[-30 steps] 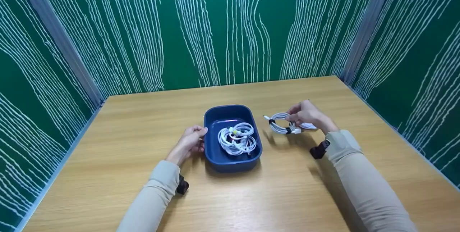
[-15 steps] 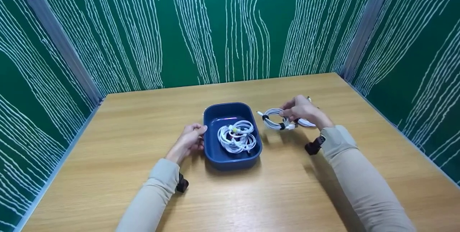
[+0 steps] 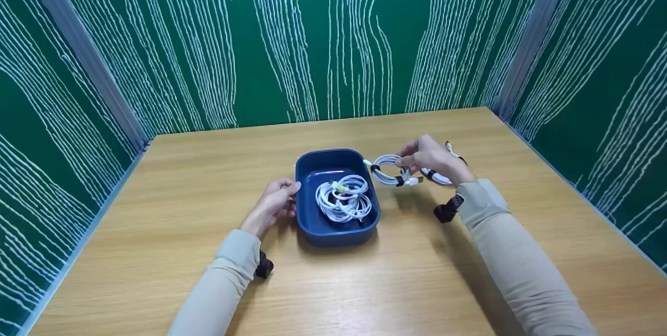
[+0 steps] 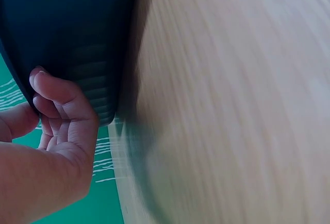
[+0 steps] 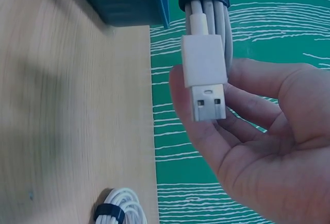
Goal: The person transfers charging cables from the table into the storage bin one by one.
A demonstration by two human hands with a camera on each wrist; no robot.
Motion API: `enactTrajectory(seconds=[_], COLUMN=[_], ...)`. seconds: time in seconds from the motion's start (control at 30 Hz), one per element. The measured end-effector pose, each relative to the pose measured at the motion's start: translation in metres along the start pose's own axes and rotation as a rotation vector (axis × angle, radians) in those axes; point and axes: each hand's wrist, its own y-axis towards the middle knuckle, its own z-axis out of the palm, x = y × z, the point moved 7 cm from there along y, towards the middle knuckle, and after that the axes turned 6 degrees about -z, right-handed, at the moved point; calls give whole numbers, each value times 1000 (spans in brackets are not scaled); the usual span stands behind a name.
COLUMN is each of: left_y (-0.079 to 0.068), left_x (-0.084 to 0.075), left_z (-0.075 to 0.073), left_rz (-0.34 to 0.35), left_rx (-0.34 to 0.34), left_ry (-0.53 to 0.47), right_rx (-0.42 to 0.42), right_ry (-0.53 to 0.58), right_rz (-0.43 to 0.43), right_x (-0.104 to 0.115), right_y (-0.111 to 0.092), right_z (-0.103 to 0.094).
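My left hand (image 3: 273,203) holds the left wall of a dark blue plastic bin (image 3: 338,241), thumb at the rim and fingers outside below it, as the left wrist view shows. Inside the bin lie white coiled cables (image 3: 341,213), one with a yellow spot. My right hand (image 3: 430,156) pinches a white coiled USB cable (image 3: 386,179) bound with black straps. That coil is above the table, its left end overlapping the bin's right rim in the head view. In the right wrist view its USB plug (image 5: 209,103) hangs toward the camera, fingers and thumb behind it.
Another strapped white cable (image 3: 439,178) lies on the wooden table (image 3: 208,169) just beyond the right hand and partly hidden by it. Green walls (image 3: 271,39) with white wavy lines enclose the table at the back and sides.
My right hand has moved left with the coiled USB cable, bringing it up to the bin's right rim and uncovering more of the cable on the table. The left hand stays on the bin.
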Motion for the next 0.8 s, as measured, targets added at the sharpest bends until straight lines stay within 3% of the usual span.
enactTrajectory(seconds=[0.33,0.8], left_y=[1,0], left_x=[0,0], left_z=[0,0], left_rz=[8,3], left_rx=[-2,-3], left_ry=[5,-3], right_rx=[13,10], right_ry=[68,71], right_rz=[-7,-23], right_x=[9,17], right_y=[6,11], right_z=[9,19])
